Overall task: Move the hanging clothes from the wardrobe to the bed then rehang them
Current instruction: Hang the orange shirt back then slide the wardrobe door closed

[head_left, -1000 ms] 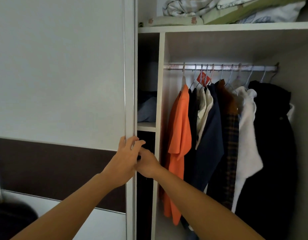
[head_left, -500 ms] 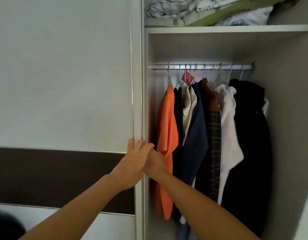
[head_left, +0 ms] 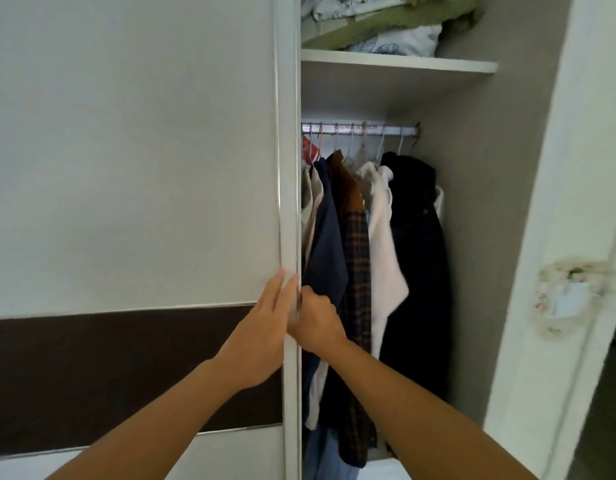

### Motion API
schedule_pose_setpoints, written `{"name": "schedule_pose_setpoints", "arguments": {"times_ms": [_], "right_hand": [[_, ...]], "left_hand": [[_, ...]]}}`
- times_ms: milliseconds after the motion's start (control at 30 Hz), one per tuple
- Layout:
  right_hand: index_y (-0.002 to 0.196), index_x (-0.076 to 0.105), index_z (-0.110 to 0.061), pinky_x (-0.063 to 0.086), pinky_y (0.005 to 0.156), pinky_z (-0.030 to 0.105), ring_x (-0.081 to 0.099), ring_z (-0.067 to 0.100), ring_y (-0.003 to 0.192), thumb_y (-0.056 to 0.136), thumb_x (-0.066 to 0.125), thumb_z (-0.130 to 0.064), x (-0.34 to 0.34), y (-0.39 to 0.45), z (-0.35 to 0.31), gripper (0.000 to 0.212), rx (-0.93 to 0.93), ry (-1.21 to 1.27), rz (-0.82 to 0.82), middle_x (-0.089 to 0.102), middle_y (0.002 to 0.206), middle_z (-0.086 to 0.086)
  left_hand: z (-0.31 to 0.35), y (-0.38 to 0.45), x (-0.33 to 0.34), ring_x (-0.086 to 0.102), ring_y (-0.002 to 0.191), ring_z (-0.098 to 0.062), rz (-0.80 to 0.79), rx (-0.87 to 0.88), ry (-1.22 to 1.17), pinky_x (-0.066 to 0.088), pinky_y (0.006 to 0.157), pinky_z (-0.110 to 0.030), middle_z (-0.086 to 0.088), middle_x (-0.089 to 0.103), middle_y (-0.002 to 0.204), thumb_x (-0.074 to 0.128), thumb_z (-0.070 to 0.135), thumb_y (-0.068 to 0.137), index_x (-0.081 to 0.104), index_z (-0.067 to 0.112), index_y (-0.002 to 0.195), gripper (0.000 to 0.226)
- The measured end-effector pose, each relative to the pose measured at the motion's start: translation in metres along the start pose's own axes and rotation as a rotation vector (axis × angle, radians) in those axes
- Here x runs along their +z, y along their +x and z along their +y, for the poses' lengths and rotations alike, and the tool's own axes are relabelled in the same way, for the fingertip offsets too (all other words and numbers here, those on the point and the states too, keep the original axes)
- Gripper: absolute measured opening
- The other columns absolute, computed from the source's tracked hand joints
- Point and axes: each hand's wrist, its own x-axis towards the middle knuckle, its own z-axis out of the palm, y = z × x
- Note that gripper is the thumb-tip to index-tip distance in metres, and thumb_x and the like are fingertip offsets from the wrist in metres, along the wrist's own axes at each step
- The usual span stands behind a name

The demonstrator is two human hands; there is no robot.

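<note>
The white sliding wardrobe door [head_left: 144, 168] covers the left part of the hanging space. My left hand [head_left: 261, 330] lies flat on the door's right frame with its fingers stretched out. My right hand [head_left: 315, 322] is curled around the door's edge [head_left: 288, 202] from the inside. On the metal rail [head_left: 362, 129] hang cream shirts [head_left: 311, 202], a navy shirt [head_left: 325, 244], a brown plaid shirt [head_left: 357, 271], a white fleece garment [head_left: 382, 244] and a black coat [head_left: 417, 254]. The orange shirt is hidden behind the door.
Folded bedding [head_left: 386, 26] lies on the shelf [head_left: 403, 62] above the rail. The wardrobe's grey side wall [head_left: 479, 237] closes the space on the right, next to a white door frame [head_left: 559, 202] with a chipped patch [head_left: 573, 299].
The sliding door has moved right with both hands on its edge. It now hides the shelf column and the orange shirt. My left fingers have straightened out.
</note>
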Motion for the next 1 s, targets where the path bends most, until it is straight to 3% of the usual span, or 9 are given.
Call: {"name": "schedule_pose_setpoints", "arguments": {"times_ms": [133,233,567,667,700,833,933,1000], "right_hand": [[0.106,0.052,-0.018,0.059,0.070,0.042,0.065,0.022,0.082,0.075,0.063,-0.047,-0.019,-0.007,0.019,0.043,0.108,0.027,0.022,0.064,0.094,0.000],[0.105,0.051,-0.015,0.059,0.069,0.043,0.064,0.022,0.080,0.076,0.062,-0.047,-0.031,-0.010,0.034,0.045,0.150,0.004,0.039,0.063,0.092,0.002],[0.119,0.049,-0.010,0.057,0.074,0.039,0.061,0.025,0.090,0.084,0.061,-0.039,-0.080,-0.018,0.083,0.047,0.281,-0.085,0.089,0.059,0.106,0.008],[0.125,0.047,-0.009,0.054,0.069,0.035,0.058,0.023,0.087,0.087,0.060,-0.039,-0.094,-0.019,0.102,0.050,0.292,-0.130,0.080,0.056,0.106,0.007],[0.126,0.046,-0.009,0.052,0.068,0.034,0.057,0.023,0.087,0.087,0.059,-0.039,-0.099,-0.019,0.107,0.051,0.300,-0.137,0.075,0.056,0.106,0.007],[0.133,0.043,-0.007,0.054,0.075,0.037,0.061,0.029,0.096,0.087,0.059,-0.038,-0.116,-0.022,0.127,0.057,0.281,-0.193,0.106,0.059,0.112,0.010],[0.149,0.017,-0.009,0.053,0.068,0.036,0.064,0.026,0.090,0.087,0.062,-0.035,-0.124,-0.026,0.143,0.080,0.152,-0.305,0.183,0.056,0.123,0.009],[0.153,-0.010,-0.016,0.055,0.072,0.036,0.061,0.028,0.104,0.085,0.067,-0.030,-0.125,-0.027,0.154,0.104,0.015,-0.380,0.264,0.030,0.153,0.011]], "left_hand": [[-0.003,-0.001,0.007,-0.015,0.147,-0.011,0.027,0.015,0.030,0.000,0.120,-0.030,-0.001,-0.013,0.162,0.046,-0.008,0.086,-0.012,0.023,0.151,0.092],[-0.001,0.000,0.012,-0.014,0.148,-0.016,0.028,0.008,0.070,-0.003,0.118,-0.030,-0.006,-0.008,0.163,0.045,-0.007,0.086,-0.005,0.017,0.155,0.088],[0.019,0.011,0.044,-0.005,0.150,-0.027,-0.065,0.043,0.218,0.014,0.122,-0.044,-0.014,0.001,0.162,0.052,0.004,0.085,0.004,0.009,0.154,0.085],[0.026,0.018,0.052,0.009,0.148,-0.032,-0.109,0.072,0.359,0.026,0.117,-0.047,-0.020,0.018,0.159,0.063,0.011,0.075,0.016,0.003,0.151,0.090],[0.030,0.021,0.054,0.010,0.148,-0.033,-0.124,0.074,0.389,0.027,0.117,-0.047,-0.020,0.017,0.159,0.064,0.013,0.075,0.016,0.002,0.150,0.090],[0.053,0.032,0.061,-0.021,0.147,-0.026,-0.182,0.062,0.443,0.002,0.123,-0.043,-0.010,-0.023,0.158,0.043,0.020,0.093,-0.013,0.010,0.152,0.082],[0.072,0.040,0.071,-0.024,0.146,-0.027,-0.196,0.026,0.467,-0.001,0.123,-0.043,-0.010,-0.025,0.159,0.042,0.022,0.095,-0.014,0.012,0.152,0.081],[0.081,0.044,0.077,-0.024,0.146,-0.027,-0.196,0.011,0.466,-0.002,0.123,-0.043,-0.011,-0.024,0.159,0.044,0.023,0.095,-0.013,0.012,0.152,0.082]]}}
